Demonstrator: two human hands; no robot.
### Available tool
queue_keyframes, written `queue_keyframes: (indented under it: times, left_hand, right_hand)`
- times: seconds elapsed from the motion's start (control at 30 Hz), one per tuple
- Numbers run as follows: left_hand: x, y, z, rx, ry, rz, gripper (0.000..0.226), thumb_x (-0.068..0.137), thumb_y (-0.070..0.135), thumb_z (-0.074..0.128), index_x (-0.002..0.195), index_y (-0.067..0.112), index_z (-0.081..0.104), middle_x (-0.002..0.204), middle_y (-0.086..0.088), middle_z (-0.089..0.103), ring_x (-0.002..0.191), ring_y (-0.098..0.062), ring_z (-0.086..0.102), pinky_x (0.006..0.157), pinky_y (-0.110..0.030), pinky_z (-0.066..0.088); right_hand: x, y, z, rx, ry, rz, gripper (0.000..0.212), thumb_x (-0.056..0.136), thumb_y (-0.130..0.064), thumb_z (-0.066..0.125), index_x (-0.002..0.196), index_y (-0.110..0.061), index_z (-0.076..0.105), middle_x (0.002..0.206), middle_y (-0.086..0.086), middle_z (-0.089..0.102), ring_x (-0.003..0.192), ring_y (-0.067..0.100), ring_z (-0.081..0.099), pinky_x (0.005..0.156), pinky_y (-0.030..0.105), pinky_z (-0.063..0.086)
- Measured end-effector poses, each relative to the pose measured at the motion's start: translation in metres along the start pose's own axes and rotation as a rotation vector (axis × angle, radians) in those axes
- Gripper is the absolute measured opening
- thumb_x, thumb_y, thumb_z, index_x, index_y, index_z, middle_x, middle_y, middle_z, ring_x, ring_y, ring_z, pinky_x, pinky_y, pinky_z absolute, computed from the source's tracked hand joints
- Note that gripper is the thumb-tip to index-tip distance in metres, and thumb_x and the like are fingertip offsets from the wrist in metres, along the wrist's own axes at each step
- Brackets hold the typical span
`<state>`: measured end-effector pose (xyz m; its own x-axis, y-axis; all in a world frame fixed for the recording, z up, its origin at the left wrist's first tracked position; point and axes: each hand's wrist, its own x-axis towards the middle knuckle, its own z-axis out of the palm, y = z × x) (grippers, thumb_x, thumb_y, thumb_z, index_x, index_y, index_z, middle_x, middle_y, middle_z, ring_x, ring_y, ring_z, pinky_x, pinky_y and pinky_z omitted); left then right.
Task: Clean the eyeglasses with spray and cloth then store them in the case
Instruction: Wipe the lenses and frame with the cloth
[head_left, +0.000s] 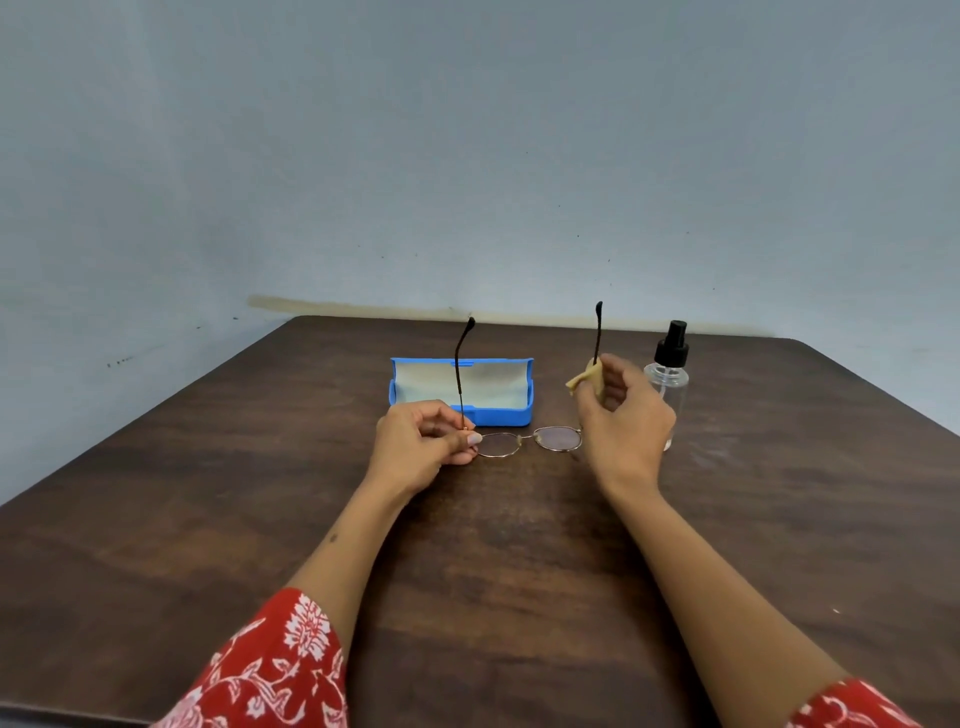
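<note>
The glasses (527, 440) are held sideways above the table (208, 519), arms pointing up. One corner is pinched by the left hand (423, 449). A cloth (587, 382) is gripped by the right hand (626, 415), hiding the other corner.

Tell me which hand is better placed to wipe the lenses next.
Probably the right hand: it already holds the cloth just above the eyeglasses. The left hand is busy pinching the frame's left end, steadying it.

We see the eyeglasses (529, 440) held above the table (208, 509), between both hands. The open case (462, 391) lies just behind them. The spray bottle (668, 379) stands right of the case.
</note>
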<state>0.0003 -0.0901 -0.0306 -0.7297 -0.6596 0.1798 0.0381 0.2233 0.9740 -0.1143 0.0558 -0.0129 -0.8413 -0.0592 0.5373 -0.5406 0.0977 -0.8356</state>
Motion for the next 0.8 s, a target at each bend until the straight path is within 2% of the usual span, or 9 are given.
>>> queue_keyframes:
  times: [0.07, 0.13, 0.23, 0.3, 0.37, 0.47, 0.53, 0.7, 0.8]
  left_hand:
    - [0.0, 0.0, 0.0, -0.001, -0.001, 0.006, 0.012, 0.073, -0.003, 0.074, 0.075, 0.007, 0.068, 0.072, -0.01, 0.071, 0.07, -0.022, 0.072, 0.066, -0.028, 0.06]
    - [0.0, -0.001, 0.001, 0.0, 0.0, 0.017, 0.012, 0.073, -0.003, 0.074, 0.074, 0.006, 0.068, 0.07, -0.01, 0.071, 0.069, -0.022, 0.072, 0.066, -0.028, 0.06]
    - [0.0, -0.002, 0.0, -0.004, -0.007, 0.028, 0.011, 0.073, -0.004, 0.074, 0.074, 0.005, 0.068, 0.07, -0.012, 0.071, 0.068, -0.021, 0.072, 0.064, -0.026, 0.059]
    - [0.0, -0.001, 0.0, -0.003, -0.011, 0.026, 0.011, 0.073, -0.004, 0.073, 0.075, 0.005, 0.068, 0.071, -0.013, 0.071, 0.068, -0.021, 0.072, 0.063, -0.025, 0.059]
    - [-0.001, -0.001, 0.0, 0.002, -0.013, 0.019, 0.011, 0.073, -0.003, 0.073, 0.076, 0.006, 0.068, 0.073, -0.013, 0.071, 0.069, -0.021, 0.072, 0.064, -0.026, 0.06]
    - [-0.001, 0.0, 0.0, 0.002, -0.014, 0.011, 0.01, 0.074, -0.003, 0.073, 0.077, 0.006, 0.068, 0.075, -0.013, 0.071, 0.07, -0.021, 0.072, 0.065, -0.026, 0.06]
    - [-0.001, 0.0, 0.0, 0.008, -0.012, 0.008, 0.01, 0.074, -0.002, 0.073, 0.077, 0.006, 0.068, 0.074, -0.012, 0.071, 0.069, -0.02, 0.072, 0.065, -0.025, 0.06]
    - [-0.001, 0.0, 0.0, 0.011, -0.012, 0.01, 0.01, 0.074, -0.002, 0.073, 0.077, 0.006, 0.068, 0.074, -0.013, 0.071, 0.069, -0.019, 0.072, 0.064, -0.025, 0.059]
    - [-0.001, 0.001, 0.0, 0.018, -0.017, 0.01, 0.01, 0.075, -0.002, 0.073, 0.077, 0.006, 0.068, 0.075, -0.013, 0.072, 0.07, -0.02, 0.072, 0.066, -0.026, 0.06]
  right_hand:
    - [-0.001, 0.005, 0.0, -0.086, -0.037, 0.035, 0.026, 0.08, -0.011, 0.066, 0.106, -0.012, 0.068, 0.082, -0.008, 0.063, 0.08, 0.009, 0.061, 0.083, 0.031, 0.053]
    - [-0.001, 0.002, -0.001, -0.066, -0.014, 0.015, 0.025, 0.081, -0.01, 0.066, 0.105, -0.011, 0.068, 0.079, -0.01, 0.062, 0.078, 0.008, 0.06, 0.082, 0.031, 0.053]
    - [0.002, -0.008, -0.001, 0.064, 0.064, -0.087, 0.028, 0.084, -0.003, 0.063, 0.111, -0.01, 0.064, 0.079, -0.018, 0.058, 0.074, -0.001, 0.057, 0.077, 0.008, 0.046]
    - [0.002, -0.009, -0.001, 0.083, 0.06, -0.103, 0.029, 0.085, -0.002, 0.063, 0.114, -0.009, 0.063, 0.081, -0.017, 0.059, 0.076, -0.003, 0.057, 0.074, 0.001, 0.042]
    - [0.0, -0.004, 0.0, 0.04, 0.008, -0.054, 0.028, 0.085, -0.005, 0.064, 0.113, -0.008, 0.063, 0.083, -0.011, 0.061, 0.079, 0.004, 0.059, 0.077, 0.008, 0.048]
    - [-0.002, 0.007, 0.0, -0.098, -0.078, 0.039, 0.026, 0.083, -0.012, 0.066, 0.108, -0.011, 0.066, 0.082, -0.009, 0.062, 0.081, 0.008, 0.06, 0.085, 0.031, 0.052]
    - [-0.002, 0.008, 0.0, -0.12, -0.082, 0.05, 0.026, 0.083, -0.013, 0.066, 0.109, -0.011, 0.066, 0.085, -0.007, 0.063, 0.084, 0.009, 0.061, 0.086, 0.033, 0.052]
    - [0.0, 0.001, 0.002, -0.038, 0.042, -0.107, 0.032, 0.086, -0.009, 0.061, 0.118, -0.014, 0.062, 0.102, -0.003, 0.066, 0.095, 0.015, 0.061, 0.089, 0.029, 0.048]
    - [0.0, 0.007, 0.002, -0.065, -0.005, -0.015, 0.03, 0.084, -0.012, 0.063, 0.114, -0.014, 0.064, 0.097, -0.004, 0.067, 0.091, 0.013, 0.063, 0.087, 0.035, 0.052]
